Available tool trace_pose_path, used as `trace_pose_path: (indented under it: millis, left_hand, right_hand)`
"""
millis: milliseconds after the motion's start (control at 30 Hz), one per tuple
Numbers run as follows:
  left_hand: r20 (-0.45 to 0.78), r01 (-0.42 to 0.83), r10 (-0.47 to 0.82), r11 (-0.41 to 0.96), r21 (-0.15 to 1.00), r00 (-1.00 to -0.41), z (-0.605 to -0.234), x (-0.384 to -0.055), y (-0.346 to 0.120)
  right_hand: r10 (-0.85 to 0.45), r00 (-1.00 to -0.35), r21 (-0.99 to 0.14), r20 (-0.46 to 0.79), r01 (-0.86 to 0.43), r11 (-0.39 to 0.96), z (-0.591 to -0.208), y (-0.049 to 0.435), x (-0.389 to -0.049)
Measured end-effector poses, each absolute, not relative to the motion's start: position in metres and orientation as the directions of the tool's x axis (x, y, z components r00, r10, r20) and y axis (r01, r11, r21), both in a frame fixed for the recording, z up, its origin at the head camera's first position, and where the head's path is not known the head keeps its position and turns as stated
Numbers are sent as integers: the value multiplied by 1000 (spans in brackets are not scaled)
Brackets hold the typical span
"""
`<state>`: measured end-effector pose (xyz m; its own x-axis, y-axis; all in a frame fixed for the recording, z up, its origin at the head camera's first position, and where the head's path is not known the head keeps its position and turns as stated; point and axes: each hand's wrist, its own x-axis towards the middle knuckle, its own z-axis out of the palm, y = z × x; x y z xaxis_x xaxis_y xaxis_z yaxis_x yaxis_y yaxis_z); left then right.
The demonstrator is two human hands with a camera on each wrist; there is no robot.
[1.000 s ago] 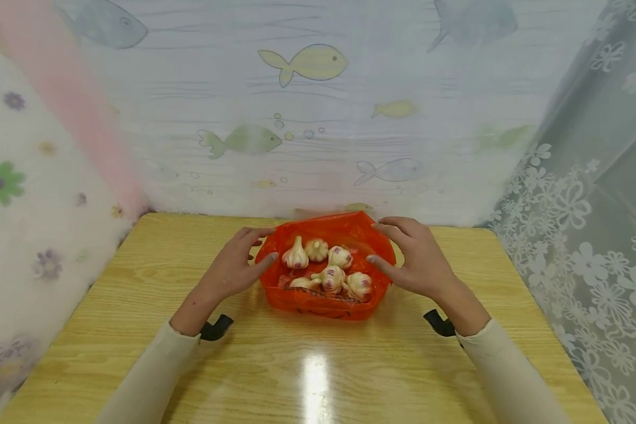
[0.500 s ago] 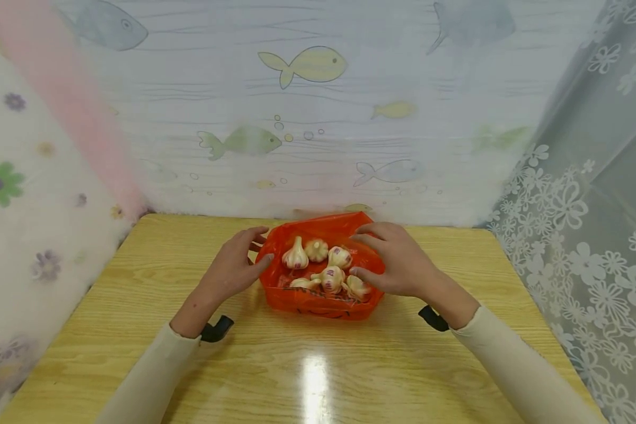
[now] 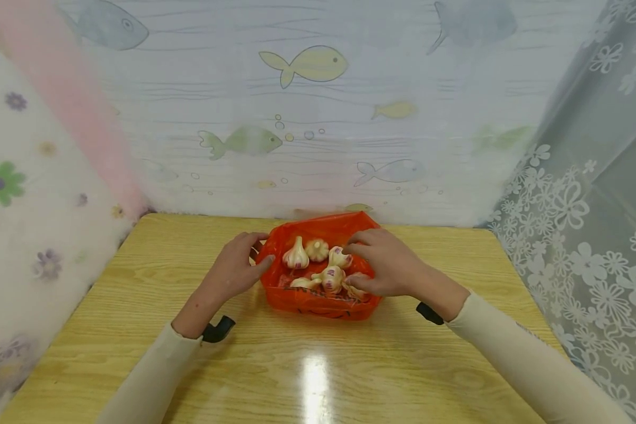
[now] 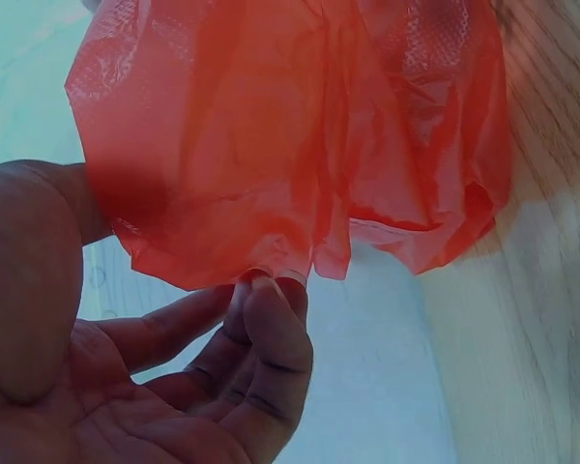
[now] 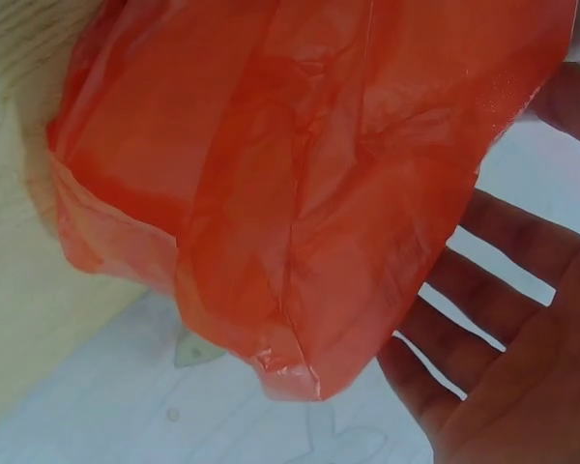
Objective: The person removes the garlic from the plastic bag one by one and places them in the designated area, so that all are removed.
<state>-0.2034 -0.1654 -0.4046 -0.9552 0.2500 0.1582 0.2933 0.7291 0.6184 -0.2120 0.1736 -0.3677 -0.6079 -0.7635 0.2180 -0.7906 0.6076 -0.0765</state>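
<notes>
An orange-red plastic bag (image 3: 318,305) lies on the table with its mouth spread wide. Inside it are several garlic bulbs, among them an upright garlic bulb (image 3: 296,254) at the left and a purple-marked garlic bulb (image 3: 331,278) near the front. My left hand (image 3: 238,265) holds the bag's left side, thumb over the rim and curled fingers (image 4: 271,333) outside against the plastic. My right hand (image 3: 384,265) reaches over the right rim. Its spread fingers (image 5: 507,232) pass behind the plastic in the right wrist view, and in the head view its fingertips overlap the right-hand bulbs.
The wooden table (image 3: 275,365) stretches around the bag. A fish-printed curtain (image 3: 318,147) hangs behind its back edge. At the right falls a grey flowered curtain (image 3: 588,235). A black strap piece (image 3: 218,330) sticks out under the left wrist.
My right hand has moved left from the bag's right rim to over the bulbs inside. My left hand stays at the left rim, and the bag's right side has shifted slightly inward.
</notes>
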Motion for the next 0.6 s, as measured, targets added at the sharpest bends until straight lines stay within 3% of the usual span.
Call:
trace_pose_path:
  millis: [600]
  left_hand:
    - [100, 236, 226, 725, 647, -969, -400, -193, -160]
  right_hand:
    - [-763, -636, -44, -114, -764, 644, -366, 158, -217]
